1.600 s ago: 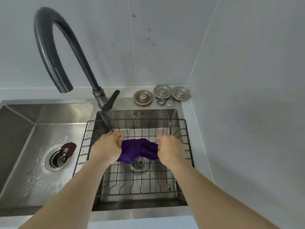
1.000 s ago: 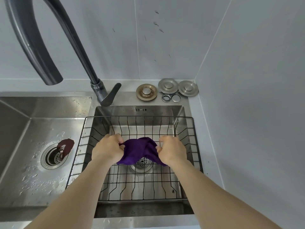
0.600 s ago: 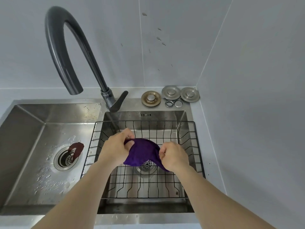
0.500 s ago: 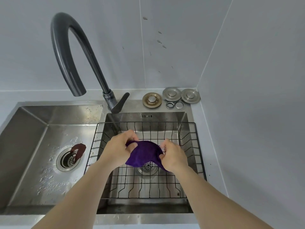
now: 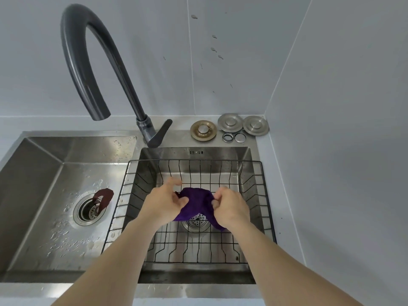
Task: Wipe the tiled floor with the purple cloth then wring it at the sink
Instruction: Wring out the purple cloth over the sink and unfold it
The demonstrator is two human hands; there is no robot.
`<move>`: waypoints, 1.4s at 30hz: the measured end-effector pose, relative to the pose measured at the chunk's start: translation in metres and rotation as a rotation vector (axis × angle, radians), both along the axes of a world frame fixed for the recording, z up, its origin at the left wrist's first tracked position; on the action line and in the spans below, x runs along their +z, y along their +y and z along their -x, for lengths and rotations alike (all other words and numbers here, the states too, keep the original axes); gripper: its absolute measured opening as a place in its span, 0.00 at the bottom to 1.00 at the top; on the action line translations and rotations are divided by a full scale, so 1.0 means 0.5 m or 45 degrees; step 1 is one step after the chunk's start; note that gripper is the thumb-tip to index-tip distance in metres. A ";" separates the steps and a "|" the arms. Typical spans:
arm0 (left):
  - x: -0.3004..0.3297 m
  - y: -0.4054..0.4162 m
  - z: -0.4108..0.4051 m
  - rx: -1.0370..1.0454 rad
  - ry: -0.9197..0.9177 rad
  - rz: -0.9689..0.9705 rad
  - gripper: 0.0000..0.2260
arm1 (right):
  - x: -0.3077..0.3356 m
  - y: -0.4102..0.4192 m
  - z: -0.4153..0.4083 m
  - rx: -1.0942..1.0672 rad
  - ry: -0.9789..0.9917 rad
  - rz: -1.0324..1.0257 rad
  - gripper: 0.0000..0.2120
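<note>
The purple cloth (image 5: pixel 196 203) is bunched between both hands above the right basin of the steel double sink (image 5: pixel 198 153). My left hand (image 5: pixel 164 202) grips its left end, with some fingers lifted. My right hand (image 5: pixel 230 206) is closed on its right end. A flap of cloth hangs down over the right drain (image 5: pixel 196 224). A black wire rack (image 5: pixel 263 195) sits in this basin, under the hands.
A dark arched faucet (image 5: pixel 88 69) reaches over the wet left basin (image 5: pixel 66 173), whose drain (image 5: pixel 88 212) has a dark red stopper beside it. Metal drain plugs (image 5: pixel 229 122) and rings lie on the back ledge. A wall stands close on the right.
The hands have drawn nearer each other, bunching the cloth into an arch. My left hand has loosened and shifted its fingers on the cloth. The view has shifted slightly.
</note>
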State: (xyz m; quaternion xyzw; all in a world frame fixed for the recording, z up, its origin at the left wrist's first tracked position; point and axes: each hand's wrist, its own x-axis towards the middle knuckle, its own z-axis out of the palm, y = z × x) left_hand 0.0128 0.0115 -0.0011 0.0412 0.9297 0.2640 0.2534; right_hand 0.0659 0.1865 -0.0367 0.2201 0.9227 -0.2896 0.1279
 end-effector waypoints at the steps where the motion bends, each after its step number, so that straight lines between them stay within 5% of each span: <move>1: 0.001 -0.002 -0.003 -0.018 -0.050 0.070 0.28 | 0.009 0.004 -0.001 -0.025 0.018 0.026 0.05; 3: 0.008 -0.002 -0.001 -0.102 -0.076 0.188 0.27 | 0.034 0.014 0.005 -0.049 0.071 0.042 0.05; 8: 0.143 -0.036 -0.053 -0.119 0.187 0.266 0.03 | 0.208 0.017 -0.039 -0.080 0.379 0.066 0.04; 11: 0.291 -0.115 -0.131 -0.160 0.408 0.186 0.07 | 0.357 -0.046 -0.131 -0.040 0.544 0.001 0.04; 21: 0.306 -0.118 -0.129 -0.158 0.479 0.093 0.15 | 0.378 -0.028 -0.139 0.049 0.539 -0.086 0.07; 24: 0.407 -0.176 -0.198 -0.125 0.590 -0.001 0.18 | 0.483 -0.070 -0.217 0.065 0.658 -0.113 0.06; 33: 0.663 -0.334 -0.424 -0.174 0.823 -0.136 0.16 | 0.745 -0.201 -0.494 0.196 0.797 -0.265 0.07; 42: 0.751 -0.404 -0.610 -0.233 0.854 -0.164 0.11 | 0.843 -0.267 -0.705 0.273 0.636 -0.276 0.14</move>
